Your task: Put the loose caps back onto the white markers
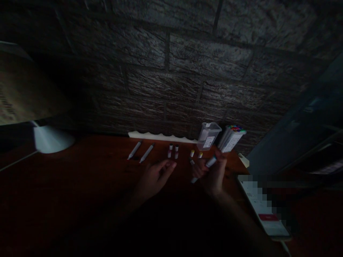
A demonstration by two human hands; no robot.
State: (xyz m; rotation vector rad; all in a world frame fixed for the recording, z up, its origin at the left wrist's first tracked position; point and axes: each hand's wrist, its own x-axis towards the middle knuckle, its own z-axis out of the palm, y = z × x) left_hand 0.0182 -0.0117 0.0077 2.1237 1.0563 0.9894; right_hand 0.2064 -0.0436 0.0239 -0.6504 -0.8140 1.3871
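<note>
The scene is dim. My right hand (213, 175) is closed around a white marker (207, 166), held slanted just above the reddish-brown table (80, 185). My left hand (155, 176) hovers beside it, palm up, fingers loosely spread and empty. Beyond my hands lie two long white markers (140, 151) side by side, two short markers with dark caps (173, 151), and two with yellow caps (196, 154). A box of markers with coloured caps (232, 137) stands at the back right, next to a clear plastic container (208, 135).
A dark brick wall (171, 71) rises behind the table. A white lamp base (52, 139) stands at the left. A white wavy strip (160, 136) lies along the wall. A white paper or device (264, 210) lies at the right edge.
</note>
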